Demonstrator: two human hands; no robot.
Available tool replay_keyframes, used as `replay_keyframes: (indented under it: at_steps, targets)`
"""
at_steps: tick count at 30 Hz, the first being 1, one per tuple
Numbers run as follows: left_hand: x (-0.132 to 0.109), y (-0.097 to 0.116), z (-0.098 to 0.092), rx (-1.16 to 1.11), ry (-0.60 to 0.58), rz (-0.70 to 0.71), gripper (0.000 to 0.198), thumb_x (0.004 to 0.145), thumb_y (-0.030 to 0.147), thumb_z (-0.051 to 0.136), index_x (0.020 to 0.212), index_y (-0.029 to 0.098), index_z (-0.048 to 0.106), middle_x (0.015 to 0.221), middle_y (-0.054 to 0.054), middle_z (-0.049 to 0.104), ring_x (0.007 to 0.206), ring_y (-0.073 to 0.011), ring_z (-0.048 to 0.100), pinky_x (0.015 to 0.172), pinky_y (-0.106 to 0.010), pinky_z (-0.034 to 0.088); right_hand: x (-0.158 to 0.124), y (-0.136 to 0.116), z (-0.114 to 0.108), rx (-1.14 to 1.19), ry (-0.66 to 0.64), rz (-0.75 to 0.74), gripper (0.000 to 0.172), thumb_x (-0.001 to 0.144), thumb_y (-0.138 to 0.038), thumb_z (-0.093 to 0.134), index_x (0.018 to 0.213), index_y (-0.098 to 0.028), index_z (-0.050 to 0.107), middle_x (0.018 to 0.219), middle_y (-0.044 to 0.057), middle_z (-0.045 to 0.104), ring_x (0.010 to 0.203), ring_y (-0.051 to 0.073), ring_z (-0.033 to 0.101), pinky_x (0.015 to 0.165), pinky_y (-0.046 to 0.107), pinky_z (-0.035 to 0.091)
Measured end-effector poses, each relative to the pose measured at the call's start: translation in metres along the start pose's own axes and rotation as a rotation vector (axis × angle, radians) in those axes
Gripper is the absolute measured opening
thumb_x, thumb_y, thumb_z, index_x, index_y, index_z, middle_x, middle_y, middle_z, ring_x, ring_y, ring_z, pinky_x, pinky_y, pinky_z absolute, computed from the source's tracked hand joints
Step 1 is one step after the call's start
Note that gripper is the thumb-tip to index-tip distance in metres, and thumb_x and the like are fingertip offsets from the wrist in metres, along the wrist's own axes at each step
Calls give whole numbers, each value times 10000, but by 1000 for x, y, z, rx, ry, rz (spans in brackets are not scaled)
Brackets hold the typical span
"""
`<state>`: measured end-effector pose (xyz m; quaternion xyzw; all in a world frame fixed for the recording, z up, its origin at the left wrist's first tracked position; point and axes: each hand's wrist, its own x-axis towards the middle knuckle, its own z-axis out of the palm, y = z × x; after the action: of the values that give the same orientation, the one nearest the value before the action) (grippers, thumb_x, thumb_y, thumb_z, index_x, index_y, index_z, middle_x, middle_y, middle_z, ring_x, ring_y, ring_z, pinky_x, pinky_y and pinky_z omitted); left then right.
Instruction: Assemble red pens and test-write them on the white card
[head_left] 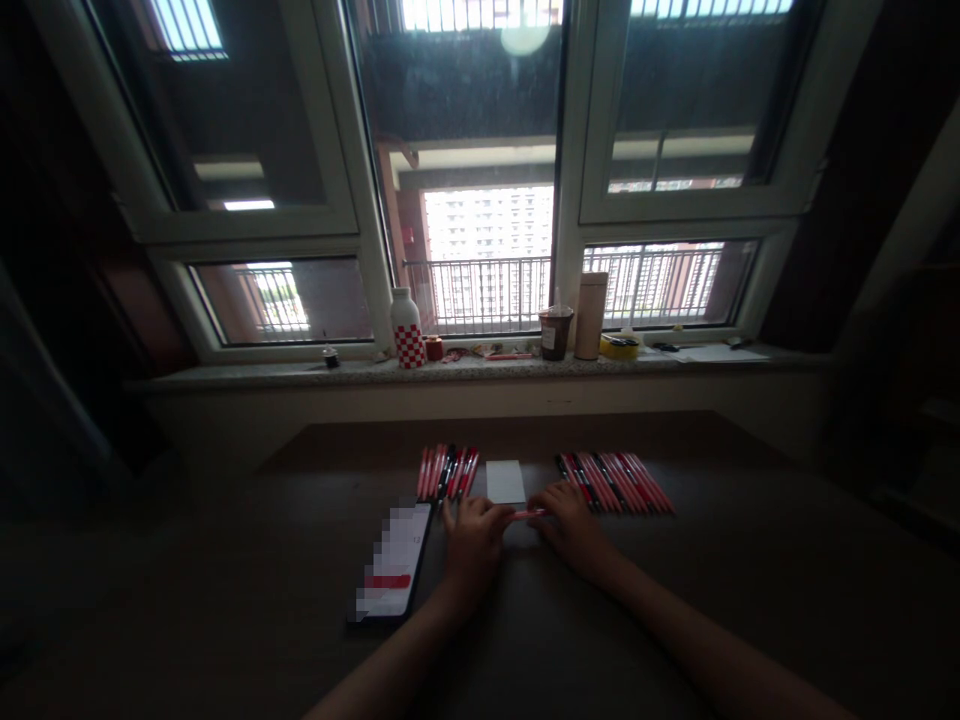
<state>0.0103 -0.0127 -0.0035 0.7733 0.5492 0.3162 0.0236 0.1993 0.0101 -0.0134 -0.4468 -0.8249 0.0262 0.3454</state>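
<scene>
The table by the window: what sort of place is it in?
Probably a room in a home or dorm: the window looks out on a tall building, a bottle and a cup stand on the sill, and pens lie on the table.

Dim room on my feed; daylight comes through the window [465, 90] beyond the worktop's [697, 600] far edge. Buildings [491, 230] outside bleach to white. Pale round glare spot [525, 38] high on the middle pane. I get the left hand [476, 535] and right hand [570, 525] backlit, the pen [529, 514] between them soft. Worktop's side edges sink toward black. Frame borders smeared, stretched. Blocky pixels mask part of the phone [405, 560].
</scene>
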Motion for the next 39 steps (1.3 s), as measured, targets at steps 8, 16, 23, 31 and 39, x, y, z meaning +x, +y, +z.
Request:
replay_keyframes:
  at_steps: [8,16,23,31,39]
  targets:
    - [0,-1,1,-10,5,-3,230,896,336,458,972,326,675,926,-7,633,990,-201,528,1054,-575,138,0,-1,1,-23,17,-26,144,895,-322,537,929,-225,639,901,43,619,949,218,489,896,370,358]
    - [0,-1,1,-13,-2,4,226,900,336,453,967,331,669,918,7,625,998,-197,521,1061,-575,122,-1,1,3,-17,11,-20,158,902,-335,523,928,-230,638,903,38,612,954,215,488,907,374,345]
    - [0,-1,1,1,-4,6,243,899,257,442,975,325,663,928,-3,631,1006,-207,517,1052,-586,117,0,-3,-2,-4,12,-19,114,872,-314,571,923,-226,623,908,40,622,942,220,493,902,383,349]
    - [1,-1,1,-26,17,6,226,898,340,454,940,317,675,905,-2,625,984,-198,526,1058,-565,130,-1,-4,-2,-36,17,-27,144,886,-340,551,887,-228,641,880,34,619,952,214,482,917,380,337]
    - [1,1,0,-24,3,8,211,889,307,476,978,310,667,964,-9,659,1048,-213,512,1067,-591,81,0,-1,0,3,42,-31,135,888,-323,546,917,-231,641,897,47,605,958,226,482,887,384,362]
